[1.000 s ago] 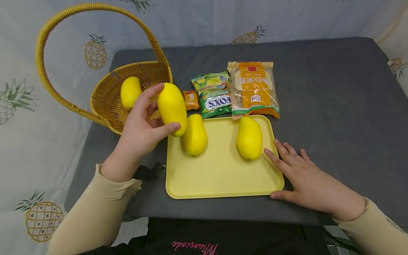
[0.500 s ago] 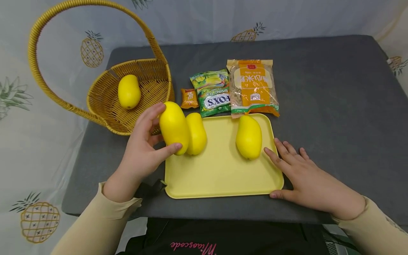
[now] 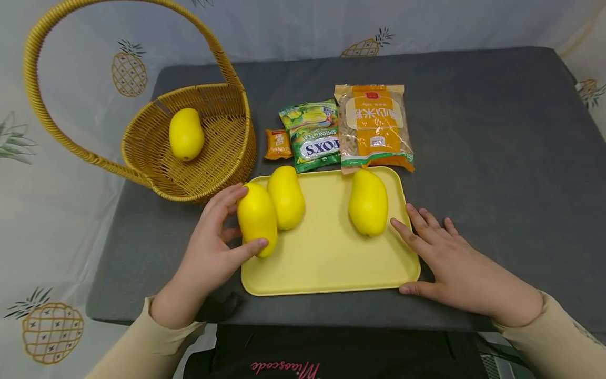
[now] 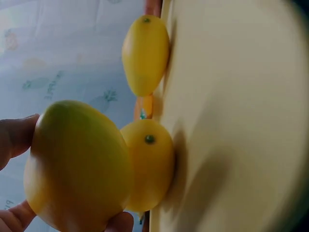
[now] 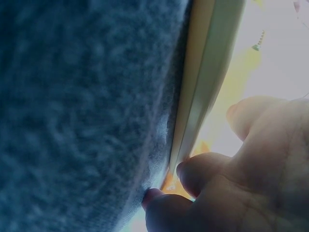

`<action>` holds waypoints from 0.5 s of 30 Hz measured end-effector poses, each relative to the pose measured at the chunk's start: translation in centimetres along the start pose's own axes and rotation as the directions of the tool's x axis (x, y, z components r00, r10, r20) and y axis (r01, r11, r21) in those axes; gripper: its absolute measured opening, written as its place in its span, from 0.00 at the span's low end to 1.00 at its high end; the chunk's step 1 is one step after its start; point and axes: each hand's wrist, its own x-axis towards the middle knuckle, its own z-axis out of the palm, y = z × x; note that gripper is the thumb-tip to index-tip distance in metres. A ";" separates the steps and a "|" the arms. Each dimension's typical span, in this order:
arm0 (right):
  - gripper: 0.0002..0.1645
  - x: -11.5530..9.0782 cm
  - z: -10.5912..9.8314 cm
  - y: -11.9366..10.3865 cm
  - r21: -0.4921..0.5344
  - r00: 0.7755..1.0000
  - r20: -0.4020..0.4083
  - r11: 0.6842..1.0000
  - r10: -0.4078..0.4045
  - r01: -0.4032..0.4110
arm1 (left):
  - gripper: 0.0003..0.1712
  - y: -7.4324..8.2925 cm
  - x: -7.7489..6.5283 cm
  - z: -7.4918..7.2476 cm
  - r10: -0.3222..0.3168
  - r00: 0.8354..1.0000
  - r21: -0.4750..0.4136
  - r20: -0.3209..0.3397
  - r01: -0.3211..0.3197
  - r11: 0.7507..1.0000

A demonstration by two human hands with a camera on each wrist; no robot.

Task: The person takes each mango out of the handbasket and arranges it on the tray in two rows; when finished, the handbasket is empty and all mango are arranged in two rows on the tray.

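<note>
My left hand (image 3: 213, 242) grips a yellow mango (image 3: 257, 218) between thumb and fingers, over the left edge of the pale yellow tray (image 3: 331, 263). In the left wrist view this held mango (image 4: 79, 166) hangs a little off the tray surface. Right beside it a second mango (image 3: 286, 199) lies at the tray's back left. A third mango (image 3: 369, 204) lies toward the back right. My right hand (image 3: 450, 268) rests at the tray's right edge with fingers spread, holding nothing; in the right wrist view its fingertips (image 5: 186, 169) are right at the tray's side.
A wicker basket (image 3: 232, 171) with a tall handle stands at the left, with one mango (image 3: 186, 135) inside. Behind the tray lie a small orange packet (image 3: 278, 145), a green candy bag (image 3: 314, 139) and an orange-and-clear food bag (image 3: 374, 129) on the grey table (image 3: 487, 152).
My left hand has moved the mango down and toward me, from beside the basket to low over the tray's left side. My right hand has stayed at the tray's edge.
</note>
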 end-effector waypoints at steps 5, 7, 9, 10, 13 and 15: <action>0.75 0.1 0.0 0.0 0.002 1.000 0.008 1.000 0.004 -0.004 | 0.53 -0.4 -0.7 0.0 -0.030 1.000 0.009 -0.001 0.030 1.000; 0.75 0.1 0.0 0.0 0.002 1.000 0.010 1.000 0.007 -0.007 | 0.53 -0.5 -1.0 0.1 -0.040 0.999 0.012 0.003 0.040 0.999; 0.75 0.1 0.0 0.0 0.003 1.000 0.011 1.000 0.009 -0.009 | 0.52 -0.6 -1.2 0.2 -0.046 0.999 0.008 0.008 0.046 0.999; 0.75 0.1 -0.1 0.0 0.002 1.000 0.011 1.000 0.010 -0.010 | 0.52 -0.7 -1.3 0.3 -0.049 0.999 0.007 0.011 0.049 0.999; 0.75 0.2 -0.1 0.0 0.002 1.000 0.011 1.000 0.009 -0.009 | 0.51 -0.9 -1.5 0.5 -0.060 0.998 0.007 0.025 0.060 0.998; 0.75 0.2 -0.1 0.0 0.001 1.000 0.010 1.000 0.009 -0.009 | 0.52 -1.1 -1.5 0.6 -0.067 0.997 0.017 0.034 0.067 0.998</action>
